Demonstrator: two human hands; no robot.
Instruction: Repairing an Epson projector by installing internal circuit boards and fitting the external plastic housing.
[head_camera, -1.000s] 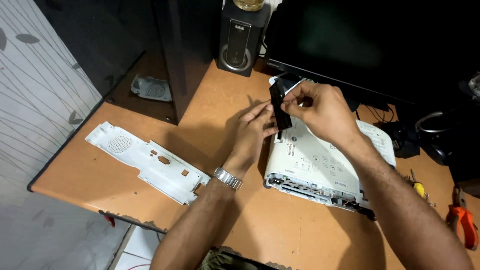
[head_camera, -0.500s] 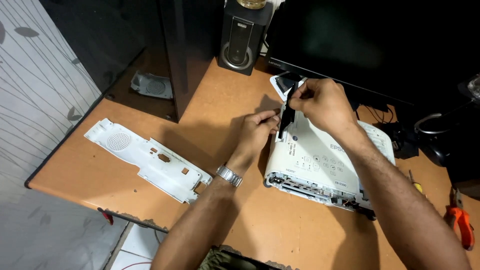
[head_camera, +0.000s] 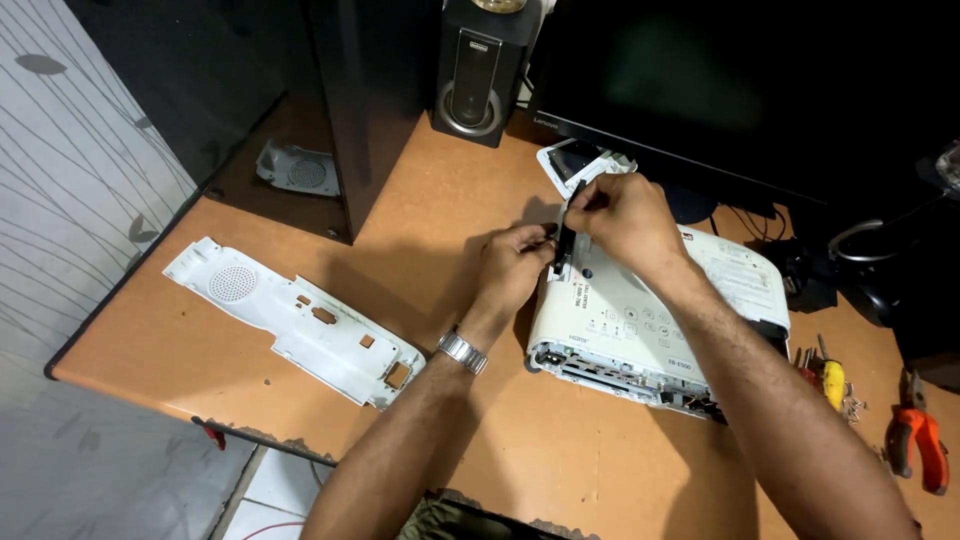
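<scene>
A white projector (head_camera: 660, 320) lies on the wooden desk (head_camera: 520, 450), its rear face open toward me. Both hands hold a narrow black strip-shaped part (head_camera: 566, 240) upright at the projector's left edge. My left hand (head_camera: 515, 265), with a metal watch at the wrist, pinches its lower half. My right hand (head_camera: 620, 220) grips its top from the right. A small white cover piece (head_camera: 575, 160) lies just behind the hands.
A long white plastic panel (head_camera: 295, 320) lies at the left of the desk. A speaker (head_camera: 478, 75) and dark monitor (head_camera: 740, 80) stand behind. A yellow-handled screwdriver (head_camera: 832, 380) and orange-handled pliers (head_camera: 918, 440) lie at the right. A dark cabinet (head_camera: 370, 100) stands at the back left.
Both hands have carried the black part down and a little left, from above the projector to its left edge. The projector and panel have not moved.
</scene>
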